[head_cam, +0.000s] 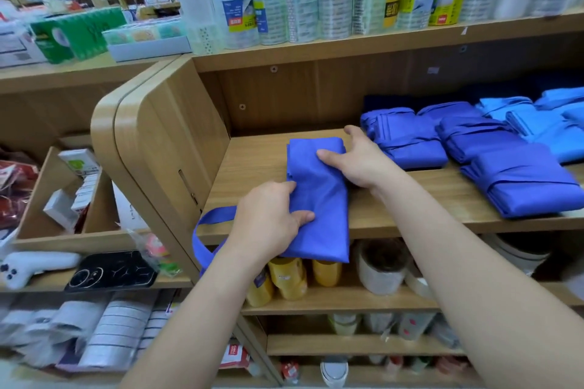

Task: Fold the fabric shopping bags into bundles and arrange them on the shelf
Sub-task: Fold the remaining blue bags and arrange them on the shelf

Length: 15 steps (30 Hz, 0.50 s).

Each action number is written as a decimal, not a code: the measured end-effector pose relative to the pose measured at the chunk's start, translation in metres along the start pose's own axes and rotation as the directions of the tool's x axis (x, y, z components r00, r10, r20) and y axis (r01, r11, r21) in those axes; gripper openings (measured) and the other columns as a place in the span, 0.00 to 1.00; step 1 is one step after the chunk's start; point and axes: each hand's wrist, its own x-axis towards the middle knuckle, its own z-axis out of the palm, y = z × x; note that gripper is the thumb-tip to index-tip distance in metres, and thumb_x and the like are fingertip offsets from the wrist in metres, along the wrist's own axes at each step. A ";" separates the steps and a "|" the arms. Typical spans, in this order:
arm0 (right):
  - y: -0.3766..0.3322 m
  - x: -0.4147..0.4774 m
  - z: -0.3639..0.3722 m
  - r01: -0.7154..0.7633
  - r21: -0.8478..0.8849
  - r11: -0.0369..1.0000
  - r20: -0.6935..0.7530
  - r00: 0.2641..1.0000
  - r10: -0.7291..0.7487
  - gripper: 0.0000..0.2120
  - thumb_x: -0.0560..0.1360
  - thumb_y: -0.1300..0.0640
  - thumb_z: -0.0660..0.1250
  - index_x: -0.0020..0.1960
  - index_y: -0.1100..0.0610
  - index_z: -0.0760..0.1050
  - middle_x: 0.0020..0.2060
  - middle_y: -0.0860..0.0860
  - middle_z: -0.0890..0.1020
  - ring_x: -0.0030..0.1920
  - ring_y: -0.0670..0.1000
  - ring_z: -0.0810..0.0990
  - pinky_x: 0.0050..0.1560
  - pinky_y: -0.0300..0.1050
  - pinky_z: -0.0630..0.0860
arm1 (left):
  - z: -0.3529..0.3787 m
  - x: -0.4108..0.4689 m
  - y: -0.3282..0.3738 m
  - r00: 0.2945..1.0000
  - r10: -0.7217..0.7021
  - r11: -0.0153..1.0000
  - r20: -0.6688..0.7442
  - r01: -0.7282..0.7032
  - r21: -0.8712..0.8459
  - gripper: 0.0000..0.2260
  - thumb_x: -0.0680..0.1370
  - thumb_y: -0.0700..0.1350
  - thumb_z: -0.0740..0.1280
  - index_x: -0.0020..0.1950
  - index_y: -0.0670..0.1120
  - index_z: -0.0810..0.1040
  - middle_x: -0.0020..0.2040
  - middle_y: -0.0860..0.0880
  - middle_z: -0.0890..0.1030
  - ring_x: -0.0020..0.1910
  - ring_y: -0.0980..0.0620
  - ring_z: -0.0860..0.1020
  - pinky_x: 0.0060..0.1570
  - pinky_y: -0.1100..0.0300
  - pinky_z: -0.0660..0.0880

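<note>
Head cam: your L hand (268, 218) is gripping the blue bag (319, 196) at its left edge, thumb on top. Your R hand (357, 161) is pinching its right edge. Bag is lying on the shelf (252, 161), near end overhanging the front, left of the bundles (474, 148).

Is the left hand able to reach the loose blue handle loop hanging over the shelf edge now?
Probably yes. The loose blue fabric handle loop hangs right beside the left hand, nothing between them, though its fingers grip the half-folded blue fabric bag and would need to let go.
</note>
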 end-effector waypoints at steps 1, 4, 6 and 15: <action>-0.001 0.002 0.004 -0.006 0.056 0.998 -0.010 1.000 0.006 0.38 0.75 0.46 0.71 0.77 0.55 0.58 0.73 0.53 0.68 0.71 0.55 0.69 0.70 0.52 0.67 | 0.000 -0.001 0.000 1.000 0.006 1.000 -0.009 -0.006 -0.006 0.27 0.77 0.56 0.69 0.73 0.48 0.70 0.68 0.49 0.75 0.66 0.48 0.72 0.60 0.56 0.68; -0.002 -0.001 0.024 0.060 0.256 0.965 -0.117 0.993 -0.030 0.21 0.75 0.55 0.71 0.66 0.52 0.71 0.59 0.49 0.76 0.60 0.52 0.76 0.63 0.51 0.74 | 0.001 -0.004 -0.001 0.999 0.027 0.998 -0.039 -0.029 -0.064 0.27 0.76 0.53 0.70 0.73 0.50 0.67 0.67 0.51 0.76 0.65 0.49 0.73 0.60 0.56 0.68; 0.002 -0.004 0.033 0.153 0.351 0.924 -0.217 0.973 -0.079 0.12 0.75 0.60 0.70 0.57 0.51 0.74 0.52 0.47 0.77 0.54 0.49 0.77 0.59 0.49 0.76 | 0.000 -0.006 -0.002 0.998 0.043 0.988 -0.056 -0.051 -0.146 0.24 0.76 0.51 0.71 0.69 0.52 0.66 0.62 0.53 0.76 0.61 0.50 0.75 0.53 0.57 0.69; -0.004 -0.019 0.028 0.352 0.411 0.841 -0.260 0.929 -0.262 0.06 0.81 0.58 0.62 0.58 0.53 0.70 0.47 0.42 0.75 0.46 0.38 0.74 0.52 0.37 0.71 | 0.008 0.023 -0.003 0.971 0.090 0.724 -0.223 -0.217 -0.655 0.10 0.78 0.33 0.64 0.52 0.48 0.72 0.48 0.58 0.75 0.47 0.65 0.72 0.49 0.73 0.66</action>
